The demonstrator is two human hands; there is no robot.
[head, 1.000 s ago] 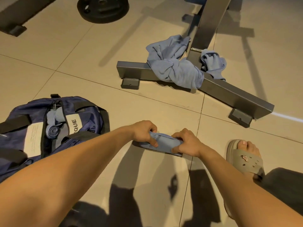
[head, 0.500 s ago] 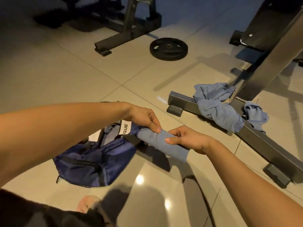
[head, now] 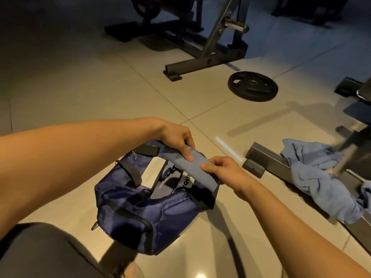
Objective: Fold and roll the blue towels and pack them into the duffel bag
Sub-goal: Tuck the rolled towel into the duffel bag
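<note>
Carrying the towel (head: 191, 167), hands (head: 176, 137) now hover over duffel bag (head: 140, 215).

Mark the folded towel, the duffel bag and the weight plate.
folded towel (head: 193, 167): head view, middle of the folded strip.
duffel bag (head: 140, 217): head view, navy side panel.
weight plate (head: 259, 91): head view, flat face beside the hub.

Pale blue folded towel (head: 191, 167), navy duffel bag (head: 144, 209), black straps (head: 132, 173)
</note>
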